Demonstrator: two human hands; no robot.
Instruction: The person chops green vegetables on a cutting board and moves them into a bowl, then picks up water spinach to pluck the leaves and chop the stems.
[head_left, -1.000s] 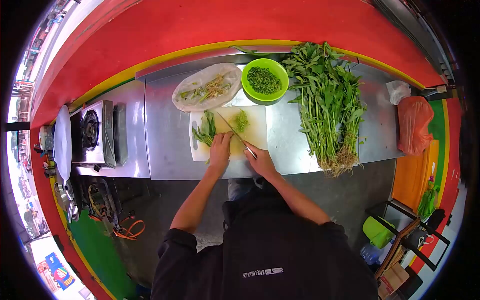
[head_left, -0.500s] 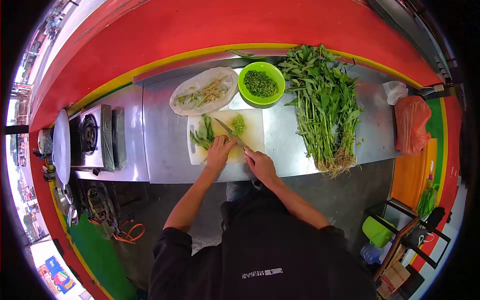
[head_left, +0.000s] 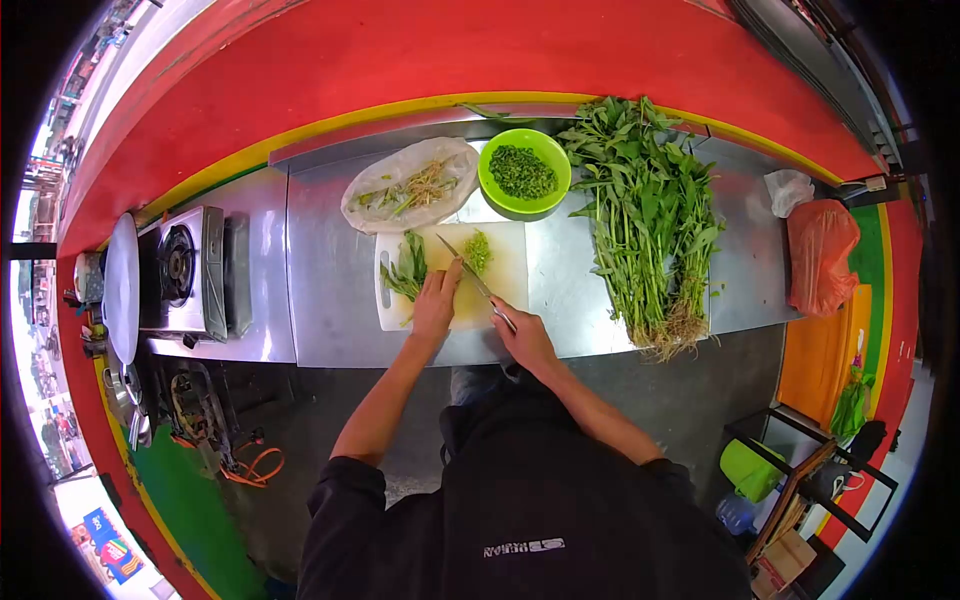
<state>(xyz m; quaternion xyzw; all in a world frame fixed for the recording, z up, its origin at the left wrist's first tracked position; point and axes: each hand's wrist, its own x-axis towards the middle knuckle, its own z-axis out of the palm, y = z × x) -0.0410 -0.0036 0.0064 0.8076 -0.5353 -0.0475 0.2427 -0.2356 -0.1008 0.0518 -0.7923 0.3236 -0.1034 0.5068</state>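
My right hand [head_left: 525, 338] is wrapped round the handle of a knife [head_left: 475, 277], whose blade slants up and left over the white cutting board [head_left: 512, 245]. Under my left hand [head_left: 436, 301] a bunch of leafy greens [head_left: 406, 268] is pressed to the board, leaves pointing away from me. The fingertips lie close beside the blade. Just right of the blade is a small heap of chopped green pieces [head_left: 478, 252]. Behind the board stands a bright green bowl [head_left: 564, 180] with finely cut greens [head_left: 521, 172] in it.
A clear plastic bag [head_left: 360, 190] with rooty stem ends lies behind the board. Right of it, a large pile of rooted greens [head_left: 650, 220] covers the steel counter [head_left: 575, 330]. A gas stove [head_left: 185, 270] stands left, an orange-red bag [head_left: 824, 255] far right.
The knife has shifted slightly, its tip now a little further right and its blade steeper. My left hand stays on the greens; my right hand has moved slightly right and down.
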